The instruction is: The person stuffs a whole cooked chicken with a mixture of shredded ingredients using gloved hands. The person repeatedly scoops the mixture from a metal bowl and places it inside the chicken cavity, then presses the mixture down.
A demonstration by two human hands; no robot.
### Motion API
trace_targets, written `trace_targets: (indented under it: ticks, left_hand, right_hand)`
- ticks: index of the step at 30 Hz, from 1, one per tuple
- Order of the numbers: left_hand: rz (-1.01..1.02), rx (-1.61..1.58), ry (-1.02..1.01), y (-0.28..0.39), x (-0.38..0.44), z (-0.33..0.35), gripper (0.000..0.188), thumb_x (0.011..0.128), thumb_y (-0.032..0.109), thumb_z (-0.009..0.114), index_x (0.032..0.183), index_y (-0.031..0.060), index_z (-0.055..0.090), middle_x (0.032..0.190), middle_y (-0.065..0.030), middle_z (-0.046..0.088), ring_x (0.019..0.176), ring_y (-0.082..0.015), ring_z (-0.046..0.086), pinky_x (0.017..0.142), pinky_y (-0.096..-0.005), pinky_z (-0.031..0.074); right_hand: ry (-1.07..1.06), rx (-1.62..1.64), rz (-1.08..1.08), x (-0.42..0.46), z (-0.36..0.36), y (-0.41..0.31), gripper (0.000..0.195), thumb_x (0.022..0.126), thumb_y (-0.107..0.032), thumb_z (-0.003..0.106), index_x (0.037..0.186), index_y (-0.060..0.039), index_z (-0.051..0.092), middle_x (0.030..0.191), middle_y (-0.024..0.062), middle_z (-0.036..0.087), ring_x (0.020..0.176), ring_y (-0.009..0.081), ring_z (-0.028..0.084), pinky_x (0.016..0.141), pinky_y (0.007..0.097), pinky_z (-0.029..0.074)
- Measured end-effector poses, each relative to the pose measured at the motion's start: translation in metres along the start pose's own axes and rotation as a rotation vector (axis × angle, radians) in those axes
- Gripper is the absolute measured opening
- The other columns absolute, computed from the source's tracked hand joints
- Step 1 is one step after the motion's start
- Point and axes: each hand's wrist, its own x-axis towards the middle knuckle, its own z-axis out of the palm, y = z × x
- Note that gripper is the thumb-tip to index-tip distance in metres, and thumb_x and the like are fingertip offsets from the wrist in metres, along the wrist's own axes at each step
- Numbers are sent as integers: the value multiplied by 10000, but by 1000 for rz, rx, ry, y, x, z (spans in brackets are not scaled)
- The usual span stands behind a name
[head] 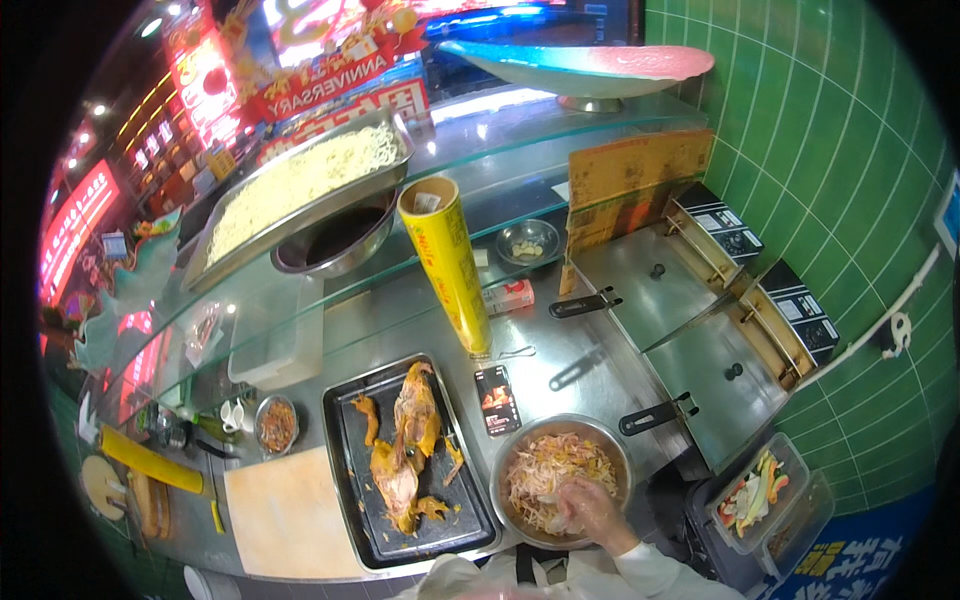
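Note:
My right hand (589, 510), in what looks like a clear thin glove, reaches into a steel bowl (628, 469) of shredded meat (559, 457). Its fingers are curled in the shreds; whether they grip any cannot be told. My left hand is not plainly visible. Left of the bowl lies a dark baking tray (465, 517) with a picked poultry carcass (394, 480), another carcass piece (416, 412) and loose feet and bits. Just above the bowl, a phone (497, 400) with a lit screen lies flat on the steel counter.
A cutting board (289, 517) is at left. A yellow film roll (446, 262) stands upright behind the phone. At right are lidded fryers (727, 375) with black-handled baskets and a plastic box of vegetables (757, 491). A noodle tray (300, 195) rests on the glass shelf.

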Motion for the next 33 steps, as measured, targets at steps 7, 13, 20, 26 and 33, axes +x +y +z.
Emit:
trace_targets:
  ticks: [7,13,20,26,33]
  left_hand:
    - [107,-157,20,2,18,-1,99,878,113,566,793,65,549,675,-87,590,568,-235,558,516,-349,453]
    - [125,-177,53,5,21,-4,103,880,110,563,792,60,546,671,-87,587,562,-225,551,511,-343,449]
    - [59,-45,169,12,-5,-22,108,883,107,560,790,54,543,667,-88,584,554,-214,544,505,-335,444]
    - [-522,318,450,-43,-89,-30,124,902,126,563,816,38,545,694,-87,586,586,-167,532,539,-267,427]
    - [-890,245,798,-112,-181,-71,153,878,102,548,812,-27,597,652,-59,580,493,-96,499,483,-243,434]
  right_hand:
    - [-7,-62,10,-5,8,-6,223,915,-185,446,736,-63,502,665,-5,496,606,70,465,563,195,376]
    - [39,-49,38,-2,10,2,254,916,-205,450,715,-58,505,633,-7,492,562,66,451,527,201,364]
    - [53,-41,54,1,19,-8,239,909,-205,465,737,-49,521,636,3,504,567,72,461,533,202,377]
    - [55,23,76,4,22,-3,215,918,-204,472,839,-20,550,681,8,526,610,71,477,572,202,389]
    - [-58,-7,150,15,54,-7,227,933,-236,526,947,-15,574,693,-19,505,630,35,474,565,189,392]
